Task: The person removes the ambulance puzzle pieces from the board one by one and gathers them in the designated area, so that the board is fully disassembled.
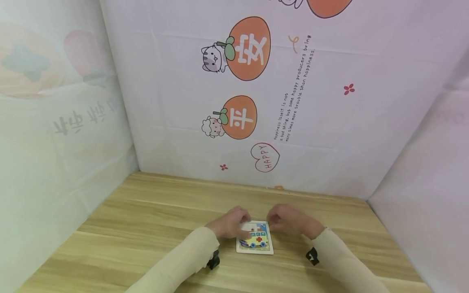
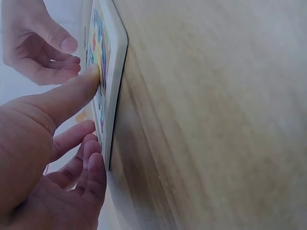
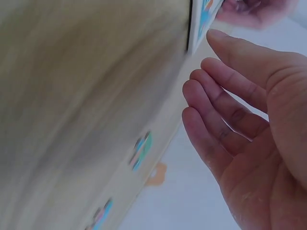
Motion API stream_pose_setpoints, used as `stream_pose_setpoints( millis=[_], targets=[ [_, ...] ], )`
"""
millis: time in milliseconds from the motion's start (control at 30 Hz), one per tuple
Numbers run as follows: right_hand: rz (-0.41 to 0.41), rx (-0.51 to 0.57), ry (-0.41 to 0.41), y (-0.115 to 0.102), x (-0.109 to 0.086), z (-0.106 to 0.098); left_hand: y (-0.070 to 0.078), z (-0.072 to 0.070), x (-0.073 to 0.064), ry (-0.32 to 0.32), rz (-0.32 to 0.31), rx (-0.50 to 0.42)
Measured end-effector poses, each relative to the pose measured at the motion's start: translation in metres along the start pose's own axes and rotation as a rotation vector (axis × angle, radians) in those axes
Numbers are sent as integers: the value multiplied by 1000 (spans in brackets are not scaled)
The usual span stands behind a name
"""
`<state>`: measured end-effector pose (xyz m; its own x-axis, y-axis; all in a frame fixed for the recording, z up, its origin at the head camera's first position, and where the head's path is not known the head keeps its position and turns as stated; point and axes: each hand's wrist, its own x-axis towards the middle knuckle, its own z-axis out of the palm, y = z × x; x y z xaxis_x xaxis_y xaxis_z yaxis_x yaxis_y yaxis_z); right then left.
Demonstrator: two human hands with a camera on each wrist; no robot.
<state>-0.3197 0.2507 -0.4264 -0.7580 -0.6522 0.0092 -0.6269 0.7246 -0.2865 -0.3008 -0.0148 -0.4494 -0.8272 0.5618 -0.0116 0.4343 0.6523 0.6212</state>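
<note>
On the wooden table lies a small square jigsaw puzzle [image 1: 255, 249] in a white frame, showing a yellow ambulance with a red cross. A pale patch shows in the upper left part of its picture. My left hand [image 1: 230, 224] holds the puzzle at its left side, thumb pressed on the picture and fingertips at the frame's edge [image 2: 116, 72]. By the upper right corner is my right hand [image 1: 291, 221], its fingers loosely bent and its thumb apart from them [image 3: 249, 110]. Nothing shows between the right fingers.
In the right wrist view, small colourful pieces [image 3: 141, 151] lie on the table beyond the right hand. A white printed cloth [image 1: 318, 162] hangs behind the table [image 1: 154, 211], with white sheets at both sides. Dark wrist devices [image 1: 312, 256] sit at the sleeves.
</note>
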Motion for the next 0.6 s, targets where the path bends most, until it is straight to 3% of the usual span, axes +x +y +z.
stream_pose_setpoints(
  millis=[300,600],
  targets=[
    [-66,54,-11,-18,6,7,1,-1,2,-16,3,3],
    [-24,91,-34,-16,10,9,-1,-1,3,-17,7,8]
  ],
)
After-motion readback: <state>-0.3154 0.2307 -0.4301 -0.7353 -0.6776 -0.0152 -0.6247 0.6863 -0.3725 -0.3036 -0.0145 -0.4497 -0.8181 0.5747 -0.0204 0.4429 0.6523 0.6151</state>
